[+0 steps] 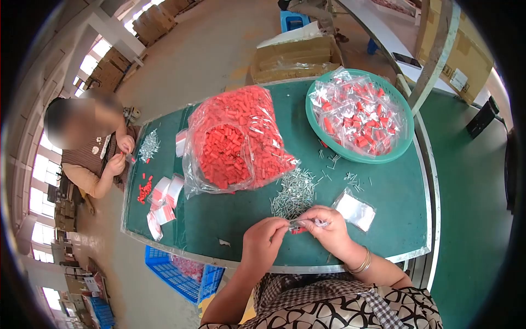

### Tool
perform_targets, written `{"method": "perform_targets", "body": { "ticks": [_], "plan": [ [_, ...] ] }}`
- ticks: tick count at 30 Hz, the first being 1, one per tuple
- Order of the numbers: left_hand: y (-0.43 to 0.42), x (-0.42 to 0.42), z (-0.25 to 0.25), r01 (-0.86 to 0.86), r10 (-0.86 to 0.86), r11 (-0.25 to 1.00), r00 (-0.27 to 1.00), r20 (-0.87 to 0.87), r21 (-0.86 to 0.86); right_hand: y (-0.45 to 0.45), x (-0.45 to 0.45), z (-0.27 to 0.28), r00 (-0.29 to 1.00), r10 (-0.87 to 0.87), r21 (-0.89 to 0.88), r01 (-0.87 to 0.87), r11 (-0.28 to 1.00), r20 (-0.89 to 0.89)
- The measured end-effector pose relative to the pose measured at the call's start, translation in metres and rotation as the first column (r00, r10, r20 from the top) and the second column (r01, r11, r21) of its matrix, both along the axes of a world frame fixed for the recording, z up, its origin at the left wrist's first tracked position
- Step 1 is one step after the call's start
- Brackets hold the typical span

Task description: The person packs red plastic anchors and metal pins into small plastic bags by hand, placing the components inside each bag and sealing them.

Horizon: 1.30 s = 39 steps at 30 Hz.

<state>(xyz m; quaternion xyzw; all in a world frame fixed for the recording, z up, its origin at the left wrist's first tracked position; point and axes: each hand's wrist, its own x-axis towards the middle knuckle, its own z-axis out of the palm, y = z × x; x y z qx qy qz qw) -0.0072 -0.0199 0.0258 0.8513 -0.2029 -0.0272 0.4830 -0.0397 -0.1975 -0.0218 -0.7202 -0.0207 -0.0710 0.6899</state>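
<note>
My left hand [264, 239] and my right hand [327, 229] meet near the table's front edge, fingers pinched on the edges of a small clear plastic bag [296, 223]. Something red shows at the bag, between the hands. Just beyond them lies a pile of metal screws [294, 193]. A stack of flat clear bags [355, 210] rests to the right of my right hand. Behind the screws stands a large open plastic bag full of red plugs [235, 137]. At the back right, a green basket [404, 147] holds many filled small bags.
Across the green table [219, 214], at the left, sits another person [101, 142] with both hands over small parts. Near them lie screws [149, 145], red plugs [144, 189] and flat bags [164, 198]. A blue crate [175, 274] stands below the front edge; a cardboard box [293, 57] is behind.
</note>
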Motion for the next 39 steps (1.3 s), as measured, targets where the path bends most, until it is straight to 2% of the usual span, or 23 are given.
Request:
{"method": "perform_targets", "body": {
  "ticks": [2,8,13,16,18,23,26,31,32,33,39],
  "plan": [
    [-0.001,-0.002,-0.003,-0.091,0.076,0.991,0.986,-0.148,-0.102,0.000,0.000,0.001,1.000,0.002,0.015,-0.002,1.000,-0.025],
    [-0.004,0.005,-0.003,-0.047,0.043,0.999,0.985,-0.167,-0.019,0.002,0.000,-0.001,0.999,0.013,0.037,-0.011,0.999,-0.046],
    [-0.007,0.003,-0.003,-0.036,0.029,0.999,0.987,-0.159,-0.041,0.003,-0.001,0.009,0.995,0.001,0.086,0.007,0.996,-0.099],
    [-0.005,0.005,-0.002,-0.014,0.004,0.998,0.987,-0.163,-0.060,0.004,0.001,0.003,1.000,-0.025,0.020,0.025,0.999,-0.003],
    [-0.003,0.006,-0.007,-0.002,-0.015,0.995,0.986,-0.165,-0.099,0.002,0.002,0.003,1.000,-0.011,0.010,0.011,1.000,-0.010],
    [0.000,0.007,-0.009,-0.006,-0.021,0.995,0.960,-0.279,-0.095,0.005,0.000,0.000,0.999,-0.014,0.040,0.015,0.999,-0.045],
    [0.000,0.006,-0.013,0.025,-0.043,0.996,0.978,-0.206,-0.088,0.005,0.001,0.001,1.000,-0.012,-0.029,0.012,0.999,-0.001],
    [0.000,0.007,-0.019,0.038,-0.050,0.993,0.992,-0.115,-0.108,0.007,0.000,-0.003,0.998,-0.047,-0.011,0.047,0.999,-0.029],
    [0.002,0.006,-0.018,0.030,-0.044,0.994,0.990,-0.136,-0.103,0.008,0.000,-0.002,0.998,-0.058,-0.010,0.058,0.998,-0.026],
    [0.004,0.007,-0.016,0.021,-0.036,0.995,0.987,-0.155,-0.098,0.007,-0.001,0.001,0.991,-0.065,-0.004,0.065,0.998,-0.118],
    [0.011,0.009,-0.021,-0.009,-0.024,0.990,0.972,-0.232,-0.139,0.009,0.000,-0.005,0.992,-0.052,0.005,0.052,0.999,-0.114]
  ]
}}
